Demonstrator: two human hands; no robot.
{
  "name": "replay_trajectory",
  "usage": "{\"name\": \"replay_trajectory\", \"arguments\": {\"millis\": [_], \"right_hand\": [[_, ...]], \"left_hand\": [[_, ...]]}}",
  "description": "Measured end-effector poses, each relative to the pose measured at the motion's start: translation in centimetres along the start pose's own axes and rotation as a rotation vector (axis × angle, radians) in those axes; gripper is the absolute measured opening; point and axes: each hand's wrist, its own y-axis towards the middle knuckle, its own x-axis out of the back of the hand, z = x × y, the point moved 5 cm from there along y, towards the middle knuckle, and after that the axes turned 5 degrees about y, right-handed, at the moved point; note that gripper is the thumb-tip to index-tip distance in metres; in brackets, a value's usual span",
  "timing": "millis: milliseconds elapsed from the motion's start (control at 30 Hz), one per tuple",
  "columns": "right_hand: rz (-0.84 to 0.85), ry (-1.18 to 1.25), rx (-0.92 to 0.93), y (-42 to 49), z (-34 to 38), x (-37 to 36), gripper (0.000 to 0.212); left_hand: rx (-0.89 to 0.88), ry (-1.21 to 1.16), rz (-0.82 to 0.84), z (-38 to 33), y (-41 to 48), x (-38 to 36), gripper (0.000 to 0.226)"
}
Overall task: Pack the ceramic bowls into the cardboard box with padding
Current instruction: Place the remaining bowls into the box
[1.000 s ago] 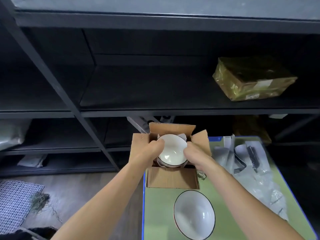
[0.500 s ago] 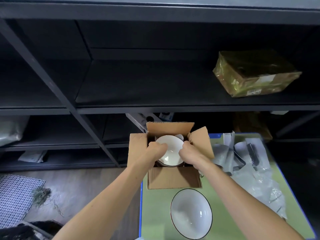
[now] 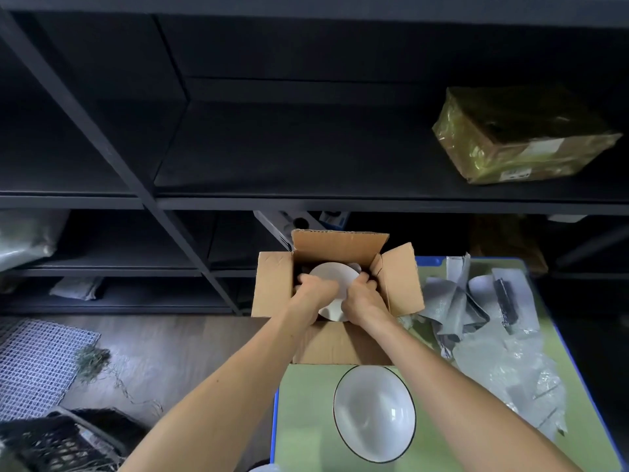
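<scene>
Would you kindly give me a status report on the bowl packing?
Left hand and right hand both gripping bowl inside cardboard box. Second bowl sits on table, unpacked. Nothing in the way.

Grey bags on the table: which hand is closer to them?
Right. The right hand holds the bowl in the box, beside the grey bags; the left hand holds the bowl's other side, farther away.

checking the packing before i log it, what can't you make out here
Head view only:
- Floor of the cardboard box and any padding under the bowl: hidden by the bowl, left hand and right hand.
- The bowl's near rim: covered by both hands.
- Label on the wrapped parcel: too small to read.
</scene>
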Motion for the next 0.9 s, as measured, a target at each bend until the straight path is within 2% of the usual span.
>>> {"name": "replay_trajectory", "arguments": {"millis": [300, 600, 700, 900], "right_hand": [[-0.010, -0.094, 0.041, 0.6, 0.0, -0.7, 0.060], [0.045, -0.226, 0.044, 1.0, 0.1, -1.5, 0.082], [0.074, -0.246, 0.034, 1.1, 0.2, -1.4, 0.081], [0.052, -0.275, 0.068, 0.9, 0.0, -1.4, 0.079]], "left_hand": [[0.041, 0.156, -0.015, 0.2, 0.4, -0.8, 0.074], [-0.023, 0.265, 0.011, 0.6, 0.8, -0.7, 0.072], [-0.082, 0.289, -0.011, 0.6, 0.8, -0.7, 0.065], [-0.085, 0.459, 0.034, 0.7, 1.1, -1.0, 0.070]]}}
